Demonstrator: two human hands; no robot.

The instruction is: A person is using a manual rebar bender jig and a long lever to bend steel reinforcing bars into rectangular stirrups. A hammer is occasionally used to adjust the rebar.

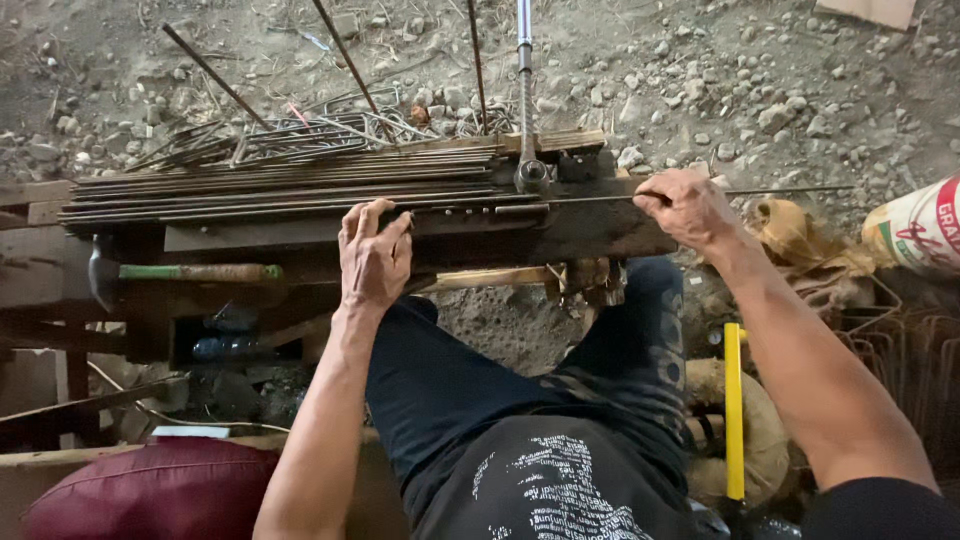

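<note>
A thin steel rod point(780, 190) lies along a dark wooden bench point(600, 235) and sticks out to the right. My right hand point(688, 208) grips this rod at the bench's right end. My left hand point(372, 255) rests on the bench's front edge with fingers pressing the rod point(440, 207) near the middle. A long bending lever point(525, 90) stands up from a round pivot point(531, 175) on the bench between my hands. A stack of straight rods point(280, 180) lies along the bench's back left.
A hammer with a green and brown handle point(190, 272) lies under the bench at left. Bent wire stirrups point(905, 350) pile at right beside a white sack point(918, 228). A yellow-handled tool point(733, 410) stands by my right leg. Gravel ground lies beyond; a maroon cushion point(150, 490) sits lower left.
</note>
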